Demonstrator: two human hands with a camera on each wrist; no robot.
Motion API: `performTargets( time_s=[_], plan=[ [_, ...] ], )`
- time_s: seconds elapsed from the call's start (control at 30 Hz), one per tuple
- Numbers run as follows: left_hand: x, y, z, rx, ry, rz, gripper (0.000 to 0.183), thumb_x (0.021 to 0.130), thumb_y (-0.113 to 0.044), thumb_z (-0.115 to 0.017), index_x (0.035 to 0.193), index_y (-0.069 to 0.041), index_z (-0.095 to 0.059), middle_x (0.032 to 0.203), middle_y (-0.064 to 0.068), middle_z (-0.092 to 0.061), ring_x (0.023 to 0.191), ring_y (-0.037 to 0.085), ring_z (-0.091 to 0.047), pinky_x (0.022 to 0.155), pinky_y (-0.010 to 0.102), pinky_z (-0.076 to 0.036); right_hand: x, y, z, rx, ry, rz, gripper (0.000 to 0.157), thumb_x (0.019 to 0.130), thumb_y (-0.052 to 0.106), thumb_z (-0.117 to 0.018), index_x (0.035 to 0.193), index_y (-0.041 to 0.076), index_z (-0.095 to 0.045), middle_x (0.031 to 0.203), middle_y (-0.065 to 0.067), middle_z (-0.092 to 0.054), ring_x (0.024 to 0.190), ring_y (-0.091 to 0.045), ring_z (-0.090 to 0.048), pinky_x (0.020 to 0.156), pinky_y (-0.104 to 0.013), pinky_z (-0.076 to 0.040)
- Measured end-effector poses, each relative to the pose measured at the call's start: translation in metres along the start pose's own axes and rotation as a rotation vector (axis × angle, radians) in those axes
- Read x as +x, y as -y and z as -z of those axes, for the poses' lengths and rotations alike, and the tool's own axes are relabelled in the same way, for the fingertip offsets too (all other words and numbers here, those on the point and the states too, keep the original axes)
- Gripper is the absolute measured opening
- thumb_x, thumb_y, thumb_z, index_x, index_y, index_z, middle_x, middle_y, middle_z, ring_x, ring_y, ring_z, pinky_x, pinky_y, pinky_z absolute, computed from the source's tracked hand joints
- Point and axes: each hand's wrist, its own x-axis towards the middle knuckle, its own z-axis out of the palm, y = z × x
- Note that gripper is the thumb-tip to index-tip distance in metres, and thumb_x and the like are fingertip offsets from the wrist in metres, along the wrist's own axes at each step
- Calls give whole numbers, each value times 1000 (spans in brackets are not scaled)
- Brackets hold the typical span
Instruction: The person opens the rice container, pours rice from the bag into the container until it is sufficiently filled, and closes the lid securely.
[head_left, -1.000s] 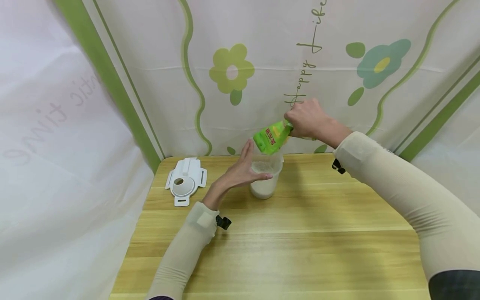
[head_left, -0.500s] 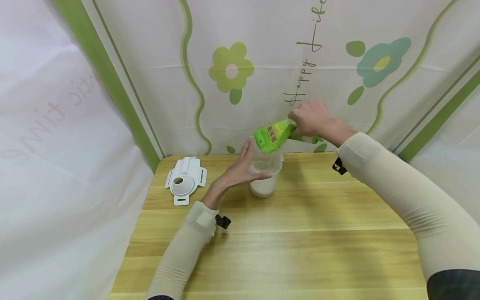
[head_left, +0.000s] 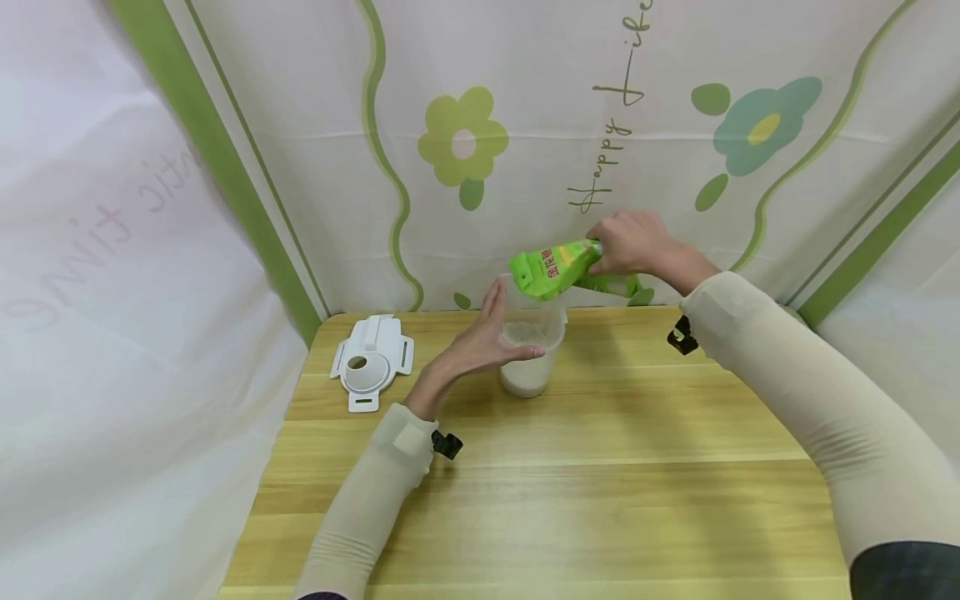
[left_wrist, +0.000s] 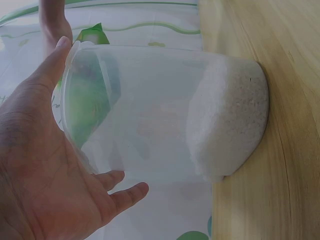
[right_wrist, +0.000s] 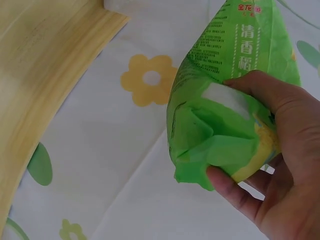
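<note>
A clear plastic container [head_left: 527,377] stands upright near the table's back edge. White rice [left_wrist: 230,115] fills its lower part, seen through the wall in the left wrist view. My left hand [head_left: 480,343] holds the container near its rim, thumb on the near side and fingers on the far side. Above the mouth, a green rice bag [head_left: 550,268] is tilted, its lower end pointing left. My right hand [head_left: 633,242] grips the gathered bag; in the right wrist view the green film is crumpled between thumb and fingers. The bag's opening is hard to make out.
A white plastic lid [head_left: 370,357] with a round hole and side clips lies left of the container on the wooden table [head_left: 570,508]. A printed curtain [head_left: 540,75] hangs right behind the table's back edge, with more cloth at both sides.
My right hand has moved slightly right and down, and the bag has swung to lie flatter, its lower end rising a little. The left hand and container stay put.
</note>
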Motion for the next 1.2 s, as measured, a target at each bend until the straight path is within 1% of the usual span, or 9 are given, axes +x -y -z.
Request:
performTargets(
  time_s=[0.27, 0.43, 0.6, 0.73, 0.9, 0.97, 1.1, 1.2],
  plan=[
    [1, 0, 0, 2, 1, -4, 135, 88, -64, -78, 168, -13, 19, 175, -3, 27, 159, 42, -23, 111, 55, -49, -4, -7, -6, 72, 3, -23, 27, 83, 32, -85, 91, 9, -74, 69, -2, -56, 62, -19, -45, 52, -30, -36],
    [0, 0, 0, 4, 5, -7, 135, 88, -64, -77, 167, -17, 22, 175, -4, 28, 160, 40, -21, 110, 54, -50, -9, -11, -9, 111, 0, -24, 25, 83, 30, -85, 89, 9, -74, 68, -2, -56, 61, -19, -45, 53, -30, -36],
    [0, 1, 1, 0, 9, -5, 135, 88, -64, -77, 165, -22, 25, 175, -4, 28, 161, 39, -18, 113, 54, -48, -12, -15, -13, 135, -6, -33, 24, 83, 29, -85, 89, 10, -74, 69, -3, -56, 61, -19, -46, 53, -30, -36],
    [0, 1, 1, 0, 5, -9, 135, 88, -63, -78, 165, -22, 25, 176, -1, 26, 161, 40, -19, 113, 54, -48, -16, -20, -16, 157, -18, -35, 24, 83, 30, -85, 90, 10, -74, 71, -3, -61, 62, -21, -49, 54, -31, -38],
    [0, 1, 1, 9, 0, -14, 136, 88, -62, -79, 166, -21, 25, 177, 5, 23, 160, 40, -19, 112, 55, -48, -20, -26, -20, 195, -26, -48, 25, 83, 28, -85, 94, 8, -77, 73, -3, -65, 64, -22, -52, 56, -32, -40],
    [0, 1, 2, 11, 0, -12, 136, 87, -63, -79, 165, -21, 25, 177, 6, 23, 161, 40, -18, 112, 55, -48, -22, -29, -21, 210, -24, -54, 27, 83, 27, -85, 98, 7, -78, 75, -4, -67, 65, -22, -53, 57, -32, -40],
    [0, 2, 2, 15, 0, -7, 136, 88, -63, -78, 165, -22, 26, 176, 4, 24, 161, 40, -19, 108, 53, -51, -25, -32, -22, 219, -23, -65, 31, 83, 28, -86, 103, 5, -79, 77, -4, -69, 66, -23, -55, 57, -32, -41],
    [0, 2, 2, 18, 2, -2, 136, 88, -63, -78, 165, -22, 26, 176, 2, 25, 161, 39, -19, 108, 52, -51, -29, -34, -23, 207, -24, -70, 29, 84, 27, -85, 102, 5, -78, 76, -4, -68, 66, -23, -54, 57, -32, -40]
  ],
)
